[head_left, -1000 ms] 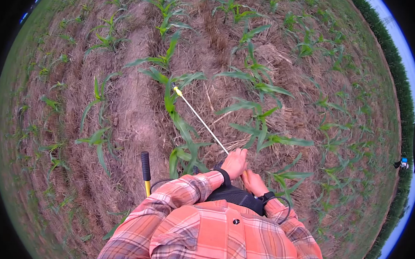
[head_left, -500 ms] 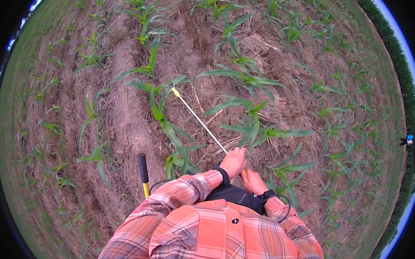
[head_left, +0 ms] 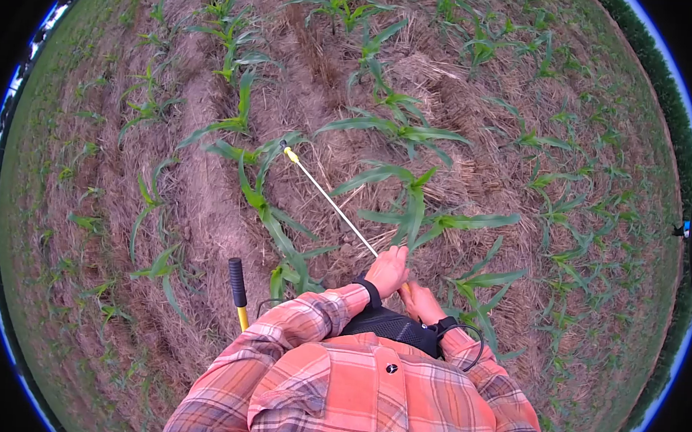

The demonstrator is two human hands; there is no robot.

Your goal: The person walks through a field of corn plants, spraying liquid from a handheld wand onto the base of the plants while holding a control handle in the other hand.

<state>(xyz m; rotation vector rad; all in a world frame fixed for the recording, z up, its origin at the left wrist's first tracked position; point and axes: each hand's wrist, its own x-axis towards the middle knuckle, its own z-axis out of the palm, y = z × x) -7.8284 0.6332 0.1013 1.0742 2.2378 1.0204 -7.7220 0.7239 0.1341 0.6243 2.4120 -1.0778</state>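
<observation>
A thin white spray wand (head_left: 333,204) is held out forward and to the left over straw-strewn soil (head_left: 207,210). Its near end is clasped in the closed left hand (head_left: 390,270). The right hand (head_left: 424,303) is set just behind, touching the left; whether it is closed on the wand cannot be told (its fingers are hidden). The wand's yellow tip (head_left: 291,155) is poised just beside a young maize plant (head_left: 263,205). A black-gripped lever (head_left: 237,277) is seen at the left sleeve (head_left: 295,322).

A farm field: young corn plants (head_left: 408,211) in rows
</observation>
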